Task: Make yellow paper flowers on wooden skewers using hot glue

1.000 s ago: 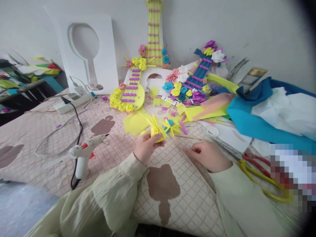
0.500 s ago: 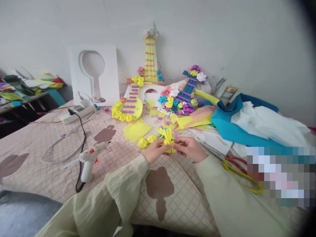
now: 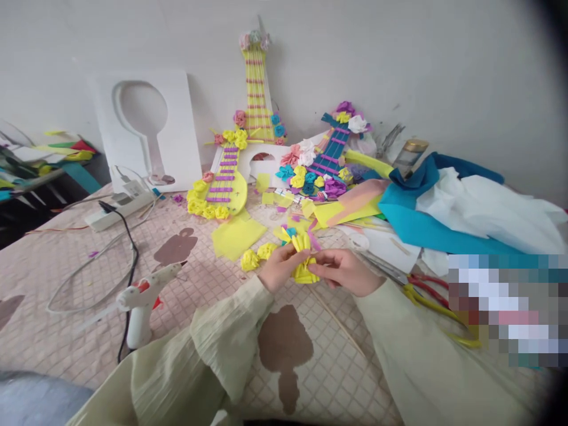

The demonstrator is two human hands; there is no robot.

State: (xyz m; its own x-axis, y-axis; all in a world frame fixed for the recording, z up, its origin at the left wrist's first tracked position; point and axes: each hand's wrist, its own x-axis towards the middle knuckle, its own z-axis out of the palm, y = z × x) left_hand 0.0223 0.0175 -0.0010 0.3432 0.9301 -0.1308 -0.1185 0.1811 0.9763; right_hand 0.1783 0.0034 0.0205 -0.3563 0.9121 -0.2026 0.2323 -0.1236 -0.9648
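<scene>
Between my hands, above the quilted tablecloth, is a gathered piece of yellow crepe paper [image 3: 304, 273], pleated and pinched in at its middle. My left hand [image 3: 280, 267] grips it from the left, thumb laid across the pleats. The fingers of my right hand [image 3: 348, 271] pinch its right edge. Two finished yellow paper flowers [image 3: 251, 260] lie just left of my left hand. Behind them is a flat yellow sheet [image 3: 238, 234]. A thin wooden stick [image 3: 339, 319] lies on the cloth below my right hand.
A white glue gun [image 3: 144, 302] with a black cord stands at left, near a power strip [image 3: 118, 212]. Decorated paper guitars [image 3: 231, 183] and a white cut-out board [image 3: 177, 130] lean at the back. Scissors [image 3: 417, 290], blue fabric [image 3: 412, 219] and a jar [image 3: 410, 155] are on the right.
The view has shifted slightly to the right. My right fingers have moved a little apart from my left, and more of the yellow paper's lower part shows, fanned out.
</scene>
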